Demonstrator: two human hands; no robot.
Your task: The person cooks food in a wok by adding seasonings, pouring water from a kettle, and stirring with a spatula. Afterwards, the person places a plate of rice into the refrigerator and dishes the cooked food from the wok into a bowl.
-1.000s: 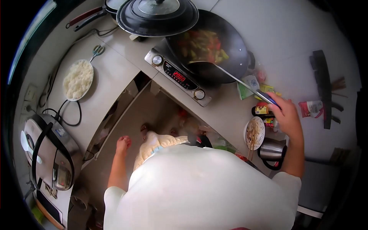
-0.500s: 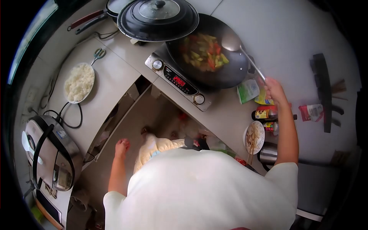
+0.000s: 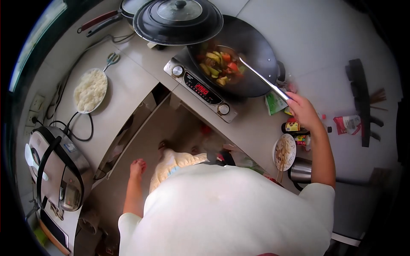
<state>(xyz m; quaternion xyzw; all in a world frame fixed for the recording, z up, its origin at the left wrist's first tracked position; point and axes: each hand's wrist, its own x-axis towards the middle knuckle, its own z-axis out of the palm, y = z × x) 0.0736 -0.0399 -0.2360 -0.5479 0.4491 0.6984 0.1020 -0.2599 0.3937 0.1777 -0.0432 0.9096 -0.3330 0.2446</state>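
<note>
My right hand [image 3: 302,109] is closed around the metal handle of a spatula [image 3: 261,77]. The spatula's head is down among the food in a dark wok [image 3: 260,47], mostly hidden there. Chopped green, yellow and red vegetables [image 3: 220,66] lie in the wok. Under it is an induction cooker [image 3: 200,89] with two knobs and a lit red display. A black lid with a glass centre [image 3: 178,19] overlaps the wok's left rim. My left hand [image 3: 138,167] hangs over the floor gap with its fingers curled, apart from everything; whether it holds anything small is hidden.
A plate of rice [image 3: 90,90] and scissors [image 3: 112,59] lie on the left counter, beyond a rice cooker [image 3: 57,168]. On the right are a sauce bottle [image 3: 292,127], a bowl with chopsticks [image 3: 285,147], a steel kettle [image 3: 300,170] and a knife rack [image 3: 361,102].
The spatula's head has gone from the wok's right side leftward and down into the vegetables. My right hand has moved slightly down, and the food is shifted.
</note>
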